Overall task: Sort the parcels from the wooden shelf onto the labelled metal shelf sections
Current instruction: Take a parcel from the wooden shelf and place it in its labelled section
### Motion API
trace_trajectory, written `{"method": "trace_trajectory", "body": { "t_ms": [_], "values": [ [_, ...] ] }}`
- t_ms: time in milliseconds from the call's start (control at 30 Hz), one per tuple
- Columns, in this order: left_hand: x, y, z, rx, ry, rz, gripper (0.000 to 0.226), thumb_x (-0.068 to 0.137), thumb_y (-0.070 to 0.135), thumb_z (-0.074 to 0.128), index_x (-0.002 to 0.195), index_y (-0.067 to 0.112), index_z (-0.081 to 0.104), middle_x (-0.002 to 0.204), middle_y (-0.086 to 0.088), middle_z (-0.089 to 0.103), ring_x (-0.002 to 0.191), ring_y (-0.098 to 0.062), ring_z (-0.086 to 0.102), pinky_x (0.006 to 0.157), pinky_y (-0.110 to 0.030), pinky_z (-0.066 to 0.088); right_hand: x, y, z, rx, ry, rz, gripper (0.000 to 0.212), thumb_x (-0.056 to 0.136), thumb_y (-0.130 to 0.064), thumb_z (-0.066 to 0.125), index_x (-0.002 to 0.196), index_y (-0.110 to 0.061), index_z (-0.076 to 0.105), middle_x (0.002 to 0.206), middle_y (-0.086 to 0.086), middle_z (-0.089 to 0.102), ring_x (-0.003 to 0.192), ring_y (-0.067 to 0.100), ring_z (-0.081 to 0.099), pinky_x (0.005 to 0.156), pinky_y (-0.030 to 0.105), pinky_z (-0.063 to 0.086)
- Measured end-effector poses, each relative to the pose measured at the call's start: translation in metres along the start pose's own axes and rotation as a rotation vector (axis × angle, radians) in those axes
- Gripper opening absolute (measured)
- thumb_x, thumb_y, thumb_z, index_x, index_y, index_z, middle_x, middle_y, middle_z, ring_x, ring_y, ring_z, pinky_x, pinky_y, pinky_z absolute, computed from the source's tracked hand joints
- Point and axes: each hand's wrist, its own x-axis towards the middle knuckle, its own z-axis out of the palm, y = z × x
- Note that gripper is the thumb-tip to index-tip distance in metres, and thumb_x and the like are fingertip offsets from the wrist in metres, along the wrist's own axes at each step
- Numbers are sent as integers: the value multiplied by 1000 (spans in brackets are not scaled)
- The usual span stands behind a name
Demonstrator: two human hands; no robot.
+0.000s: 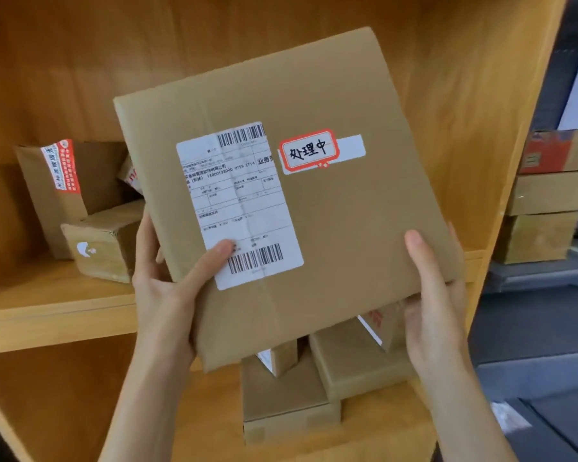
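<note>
Right now I hold the flat cardboard parcel [281,195] up in front of the wooden shelf [54,305], tilted with its face toward me, most likely so I can read its markings before choosing a section. My left hand [167,285] grips its lower left edge, thumb lying across the bottom of the white shipping label [239,205], fingers curled behind. My right hand [434,295] grips the lower right edge the same way, thumb on the front. Two hands at opposite edges keep so wide and thin a thing level.

It is a plain brown parcel, creased down the middle, with barcodes at the label's top and bottom. Beside the label sits a red-bordered sticker [309,150] with handwritten characters, probably the sorting cue.

Below the parcel, small brown boxes [314,395] lie stacked on the lower board. Behind it to the left, two more boxes [80,208] stand on the middle board. Far right of it, a metal shelf [548,195] holds other cartons.
</note>
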Motion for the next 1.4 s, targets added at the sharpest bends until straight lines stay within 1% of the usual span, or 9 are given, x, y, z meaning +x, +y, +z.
{"method": "trace_trajectory", "body": {
  "t_ms": [133,233,333,467,700,933,1033,1300,1400],
  "values": [
    [14,3,-13,62,-110,8,79,65,10,72,137,28,46,110,11,70,97,-10,68,65,-22,56,3,-21,-15,-340,-216,-64,96,50,-65,80,136,-38,47,124,-17,61,109,0,60,73,15,53],
    [25,4,-18,115,-240,13,86,63,14,82,139,28,44,114,11,68,104,-11,66,69,-21,55,-2,-25,-19,-482,-281,-48,88,51,-55,81,130,-48,43,117,-25,61,103,-5,60,74,16,52],
    [26,-3,-18,160,-318,-14,89,57,35,81,137,33,42,117,11,65,108,-13,64,73,-24,56,-15,-17,-27,-487,-138,-52,84,48,-47,84,122,-55,46,112,-27,62,100,-5,60,79,22,51],
    [14,-14,-16,159,-314,-78,87,52,50,79,131,41,44,117,13,64,103,-9,65,69,-21,55,-34,-11,-42,-457,1,-58,98,43,-50,82,134,-43,46,119,-17,63,107,7,62,81,31,53],
    [-47,-34,-5,134,-341,-169,76,60,41,84,126,54,47,123,22,60,111,-3,59,72,-20,54,-51,-20,-78,-458,113,-33,95,41,-52,83,128,-47,47,118,-20,61,107,8,61,83,39,55],
    [-94,-34,54,150,-287,-104,70,66,32,76,129,44,50,124,14,61,113,-10,59,77,-21,56,-59,-56,-140,-482,110,-100,75,56,-43,78,123,-44,44,117,-25,55,98,-7,59,68,14,52],
    [-125,-37,94,169,-302,-105,73,63,42,78,130,43,50,125,12,61,115,-11,58,81,-31,54,-65,-80,-183,-472,91,-95,77,61,-40,77,129,-45,42,121,-25,56,102,-8,59,74,16,54],
    [-220,-62,222,136,-347,-125,84,58,31,87,132,40,49,117,22,62,105,1,59,77,-19,53,-67,-142,-323,-468,202,-88,82,62,-35,86,129,-49,40,121,-27,57,107,-7,57,74,13,51],
    [-241,-74,268,121,-376,-147,80,55,44,81,129,40,51,118,20,62,107,0,58,74,-17,50,-56,-164,-365,-476,254,-107,79,56,-32,90,118,-50,44,113,-30,59,101,-9,59,75,15,49]
  ]
}}
